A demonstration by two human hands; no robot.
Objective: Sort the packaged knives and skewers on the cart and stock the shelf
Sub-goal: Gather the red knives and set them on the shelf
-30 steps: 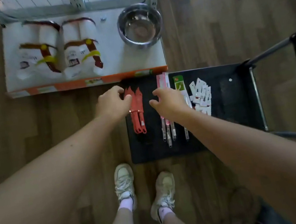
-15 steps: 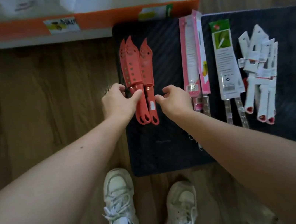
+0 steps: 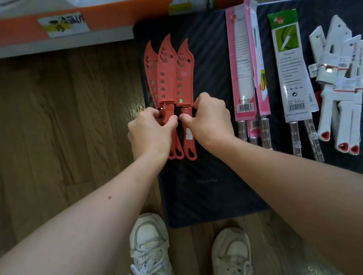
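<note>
**Three red knives gathered at the cart's left edge**

Shelf (image 3: 109,15): a white board with an orange front lip and paper tags, butting against the cart's far edge. Cart (image 3: 208,192): a flat black deck, matt and finely ribbed. On its right half lie pink packs (image 3: 238,61) and a green pack (image 3: 289,60), glossy card sleeves with clear handles protruding. Beyond them are white knives (image 3: 334,60) in stiff folded card, loosely heaped. Red knives (image 3: 163,76): three, in perforated hard-plastic sheaths with curved tips. They are fanned and overlapping at the cart's left edge, tips toward the shelf. Left hand (image 3: 148,130): grip closed around the left-hand handles. Right hand (image 3: 210,118): grip pinching the third handle between thumb and curled fingers. Likely faults: smooth plastic sliding on plastic may let the fan splay, or one knife may drop over the left edge onto the floor (image 3: 56,133). A friction-fit sheath could also pull off if a knife is lifted by its handle alone.
</note>
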